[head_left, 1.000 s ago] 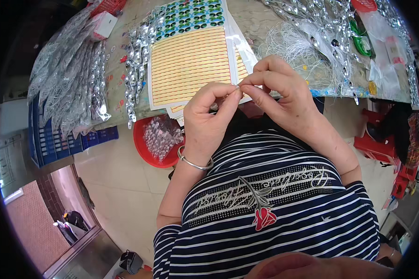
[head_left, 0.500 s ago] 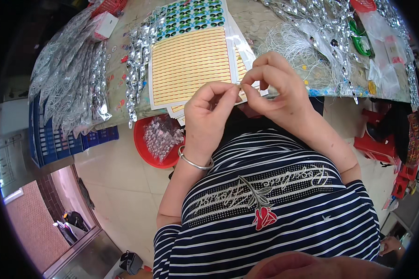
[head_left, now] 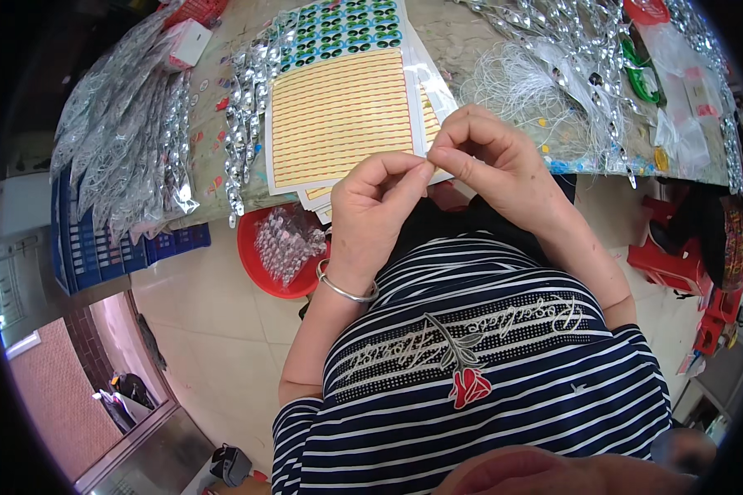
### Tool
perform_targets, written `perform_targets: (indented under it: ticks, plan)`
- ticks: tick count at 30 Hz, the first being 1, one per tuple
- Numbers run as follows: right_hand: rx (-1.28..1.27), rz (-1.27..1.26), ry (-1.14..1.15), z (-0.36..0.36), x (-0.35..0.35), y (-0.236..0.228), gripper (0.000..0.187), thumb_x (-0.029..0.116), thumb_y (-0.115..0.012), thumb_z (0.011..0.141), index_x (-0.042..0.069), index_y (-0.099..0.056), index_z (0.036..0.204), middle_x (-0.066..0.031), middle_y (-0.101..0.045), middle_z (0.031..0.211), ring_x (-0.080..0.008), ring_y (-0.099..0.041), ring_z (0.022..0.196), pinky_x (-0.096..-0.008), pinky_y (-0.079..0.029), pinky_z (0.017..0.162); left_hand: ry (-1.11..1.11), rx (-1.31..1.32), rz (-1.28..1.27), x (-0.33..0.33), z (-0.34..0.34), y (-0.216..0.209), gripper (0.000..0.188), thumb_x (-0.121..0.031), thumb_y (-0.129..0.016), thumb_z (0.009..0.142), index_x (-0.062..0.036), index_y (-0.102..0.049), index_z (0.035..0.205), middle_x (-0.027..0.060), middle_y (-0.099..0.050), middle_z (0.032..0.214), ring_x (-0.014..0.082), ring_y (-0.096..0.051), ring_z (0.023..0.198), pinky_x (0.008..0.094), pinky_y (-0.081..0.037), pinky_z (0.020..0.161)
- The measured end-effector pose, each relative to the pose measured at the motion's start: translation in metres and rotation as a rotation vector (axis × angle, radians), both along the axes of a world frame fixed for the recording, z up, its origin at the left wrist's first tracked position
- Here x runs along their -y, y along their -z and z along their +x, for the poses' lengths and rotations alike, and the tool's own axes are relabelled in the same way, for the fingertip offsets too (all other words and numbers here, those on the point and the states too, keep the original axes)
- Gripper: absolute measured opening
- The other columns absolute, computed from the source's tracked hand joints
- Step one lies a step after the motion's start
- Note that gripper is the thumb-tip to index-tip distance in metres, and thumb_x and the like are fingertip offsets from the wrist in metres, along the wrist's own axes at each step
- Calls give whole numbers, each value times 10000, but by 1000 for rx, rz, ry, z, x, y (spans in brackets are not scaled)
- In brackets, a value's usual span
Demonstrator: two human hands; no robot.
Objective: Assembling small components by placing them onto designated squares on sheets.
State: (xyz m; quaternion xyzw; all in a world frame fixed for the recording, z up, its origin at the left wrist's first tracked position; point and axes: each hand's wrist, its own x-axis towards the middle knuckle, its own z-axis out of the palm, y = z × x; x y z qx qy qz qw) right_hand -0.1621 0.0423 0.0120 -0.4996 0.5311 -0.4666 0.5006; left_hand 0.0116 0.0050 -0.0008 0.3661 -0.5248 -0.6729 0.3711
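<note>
My left hand (head_left: 377,206) and my right hand (head_left: 497,165) meet fingertip to fingertip just off the table's front edge. Each pinches with thumb and forefinger at the same spot; whatever lies between them is too small to make out. Right behind the hands is a stack of sticker sheets (head_left: 338,124). The top sheet carries rows of narrow yellow strips with red lines, and above it shows a sheet of green, blue and black oval stickers (head_left: 338,33). Below the table's edge, left of my left wrist, a red basin (head_left: 256,272) holds a clear bag of small shiny pieces (head_left: 285,247).
Silvery strands (head_left: 243,124) lie left of the sheets, with a large pile of clear-wrapped strands (head_left: 124,140) farther left. White threads (head_left: 512,82) and more silvery strands (head_left: 586,91) cover the right side. A green basket (head_left: 638,70) stands there. Red stools (head_left: 664,264) are at the right.
My right hand has lowered slightly, and its fingers have closed in toward my left fingertips. The sheets and strands look the same.
</note>
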Motion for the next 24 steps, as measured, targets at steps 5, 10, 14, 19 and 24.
perform_targets:
  ticks: [5,10,14,19,24]
  plan:
    - [241,148,94,1,-3,-2,64,99,-529,942,42,-553,961,6,-526,955,-39,-471,777,-179,-376,695,60,-5,88,-1,2,-3,105,-27,-651,857,11,-671,954,11,-663,880,49,-581,794,177,-465,713]
    - [386,44,-5,0,0,-1,115,194,-457,993,87,-476,956,-5,-523,828,-44,-410,627,-178,-320,550,88,31,57,1,11,3,114,-50,-645,865,19,-679,951,17,-669,873,56,-588,802,190,-472,738]
    - [459,-17,50,-29,15,2,101,193,-447,996,96,-467,973,48,-421,700,-30,-343,563,-165,-275,491,158,175,-21,-1,25,8,131,-78,-657,861,13,-689,950,26,-676,856,62,-594,788,197,-476,735]
    - [536,-102,185,-54,20,-13,92,181,-473,984,96,-464,947,56,-390,695,-29,-345,571,-171,-275,481,256,200,108,-1,32,11,137,-91,-657,862,-7,-699,962,37,-680,856,64,-604,779,193,-486,679]
    - [515,-70,228,-48,25,-9,93,186,-452,995,95,-470,987,43,-405,685,-32,-350,551,-175,-273,470,320,138,196,-12,34,14,338,-85,-591,901,-20,-576,1232,38,-664,863,65,-596,743,189,-488,658]
